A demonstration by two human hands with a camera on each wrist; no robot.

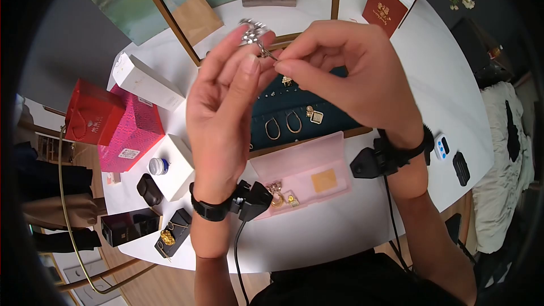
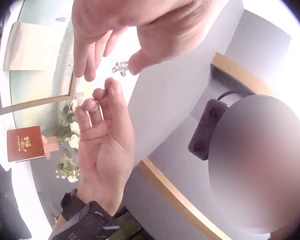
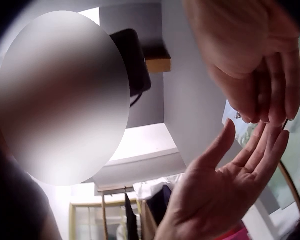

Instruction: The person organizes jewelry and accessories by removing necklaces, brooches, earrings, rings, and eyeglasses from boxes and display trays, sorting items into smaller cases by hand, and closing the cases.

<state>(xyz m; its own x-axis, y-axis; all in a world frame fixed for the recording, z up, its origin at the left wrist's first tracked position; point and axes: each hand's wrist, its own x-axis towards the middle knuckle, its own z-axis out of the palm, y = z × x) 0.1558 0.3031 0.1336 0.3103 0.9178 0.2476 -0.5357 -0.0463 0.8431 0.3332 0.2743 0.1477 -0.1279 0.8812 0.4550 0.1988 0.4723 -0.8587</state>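
Jewelry piece of silver colour (image 1: 253, 33) is up in the air, above the dark green jewelry tray (image 1: 310, 97), at the fingers of your left hand (image 1: 221, 93). This hand is raised, palm toward you, with fingers lightly bent and thumb well apart from them. Your right hand (image 1: 362, 65) comes from the other side, wrist bent, and its thumb and forefinger pinch the thin lower end. Nearer to you lies the pink open case (image 1: 300, 190).
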